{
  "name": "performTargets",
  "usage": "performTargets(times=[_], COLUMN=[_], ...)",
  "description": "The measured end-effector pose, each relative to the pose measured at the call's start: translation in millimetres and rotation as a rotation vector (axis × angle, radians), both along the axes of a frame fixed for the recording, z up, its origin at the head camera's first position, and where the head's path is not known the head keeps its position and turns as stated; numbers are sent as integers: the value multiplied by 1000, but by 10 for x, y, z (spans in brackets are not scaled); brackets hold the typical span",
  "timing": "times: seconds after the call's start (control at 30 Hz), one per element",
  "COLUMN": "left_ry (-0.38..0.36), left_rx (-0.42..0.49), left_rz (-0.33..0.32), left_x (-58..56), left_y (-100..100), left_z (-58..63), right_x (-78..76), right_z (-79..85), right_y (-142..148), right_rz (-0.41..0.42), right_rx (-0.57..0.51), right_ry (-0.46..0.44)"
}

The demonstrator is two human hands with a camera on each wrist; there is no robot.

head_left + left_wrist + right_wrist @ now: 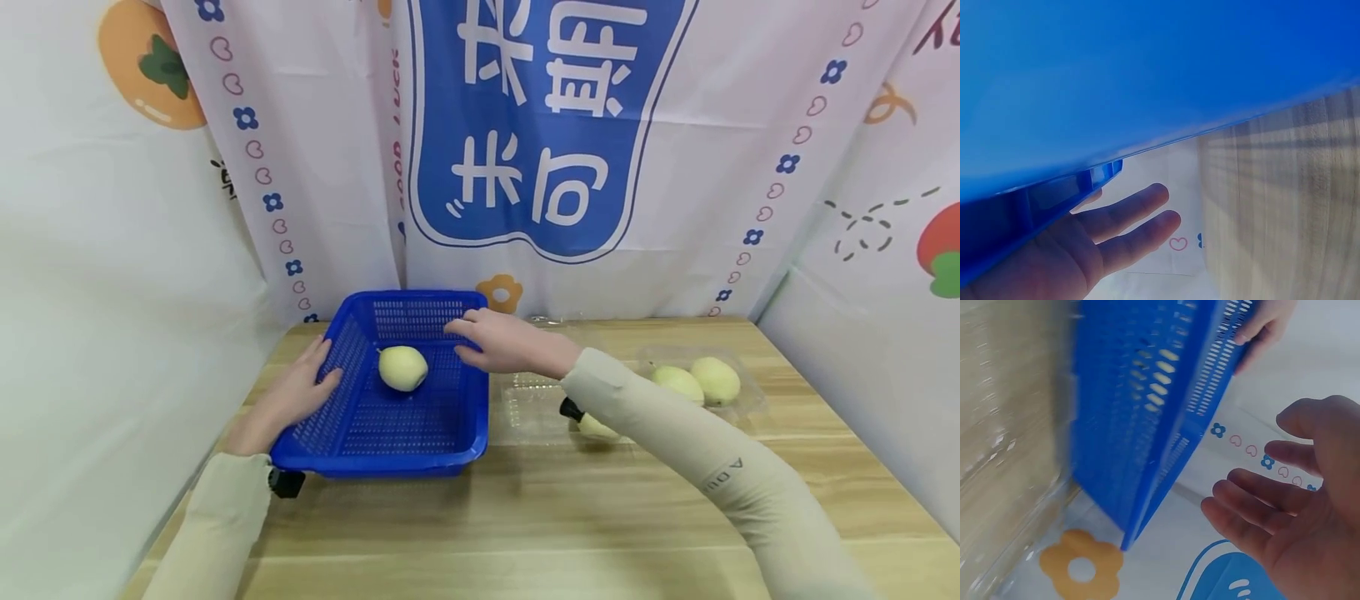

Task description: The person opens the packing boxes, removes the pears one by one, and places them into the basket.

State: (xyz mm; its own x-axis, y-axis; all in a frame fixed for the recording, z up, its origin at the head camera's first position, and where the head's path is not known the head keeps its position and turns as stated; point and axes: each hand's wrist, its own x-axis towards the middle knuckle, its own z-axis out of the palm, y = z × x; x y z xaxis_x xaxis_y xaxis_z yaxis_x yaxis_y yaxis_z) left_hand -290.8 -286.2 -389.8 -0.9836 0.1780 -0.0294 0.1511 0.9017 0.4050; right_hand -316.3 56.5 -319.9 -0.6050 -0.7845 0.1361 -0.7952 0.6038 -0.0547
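A blue plastic basket (408, 462) sits on the table with one pale yellow pear (402, 368) inside. My left hand (300, 387) rests at its left rim, thumb over the inner side; in the left wrist view, that hand's fingers (1132, 228) stretch out loosely beside the basket's wall. Over the right rim hovers my right hand (498, 340), holding nothing. The right wrist view shows the right hand's fingers (1250, 512) spread and slightly bent, apart from the basket (1166, 425).
A clear plastic container (525, 417) lies right of the basket; a pear (597, 427) shows there, partly hidden by my right sleeve. Farther right, more pears (715, 381) sit in another clear container (750, 400). A printed cloth (337, 167) hangs behind the wooden table (420, 542).
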Motion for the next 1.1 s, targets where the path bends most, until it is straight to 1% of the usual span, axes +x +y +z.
performTargets(times=[0.1,0.23,0.47,0.63,0.83,1.0,1.1], left_ry=[-5,-5,4,5,-1,-5,-6], left_rx=[9,6,0,0,-11,-13,-10], left_rz=[3,5,-1,0,13,24,23], left_x=[-5,-16,-14,-6,-13,-20,-9], left_y=[0,-6,-3,-6,-6,4,0], left_z=[5,14,9,4,0,-1,0], right_x=[22,52,143,221,267,302,340], right_z=[-35,-99,-252,-325,-433,-526,-550], right_y=[140,324,683,916,1154,1314,1382], right_rz=[7,8,40,5,-39,-58,-82], right_rx=[24,33,32,31,72,81,87], right_ry=[18,15,86,63,54,73,71])
